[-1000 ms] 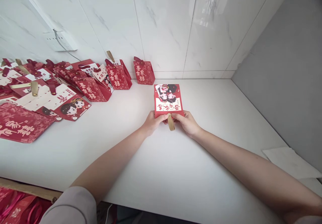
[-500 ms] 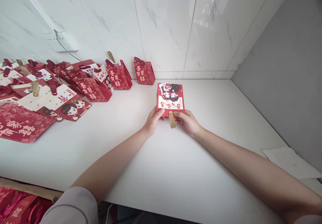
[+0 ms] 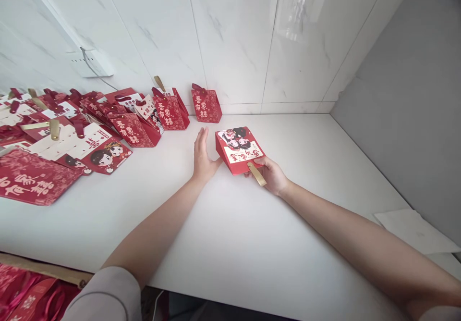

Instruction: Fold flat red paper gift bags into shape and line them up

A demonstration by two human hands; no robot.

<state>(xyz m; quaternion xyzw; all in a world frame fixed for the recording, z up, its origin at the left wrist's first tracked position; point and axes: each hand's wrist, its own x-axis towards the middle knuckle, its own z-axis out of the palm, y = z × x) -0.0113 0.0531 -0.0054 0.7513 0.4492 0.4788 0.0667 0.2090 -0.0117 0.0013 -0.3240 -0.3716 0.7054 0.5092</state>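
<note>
A red gift box [image 3: 238, 150] with a cartoon couple printed on its face and a tan strap lies tilted on the white table [image 3: 252, 244], its left end turned toward my left hand. My right hand [image 3: 271, 173] grips its near right corner by the strap. My left hand [image 3: 202, 155] is flat, fingers straight and pointing away, its edge against the box's left side.
Several red gift boxes, some standing [image 3: 206, 103] and some lying flat [image 3: 104, 155], crowd the table's left and back left. A white wall socket [image 3: 91, 64] is on the tiled wall. White paper [image 3: 414, 229] lies at the right. More red boxes [image 3: 21, 297] lie below the table's front edge.
My left hand let go of the box and opened flat against its left side. The box turned and tilted, held by my right hand alone.
</note>
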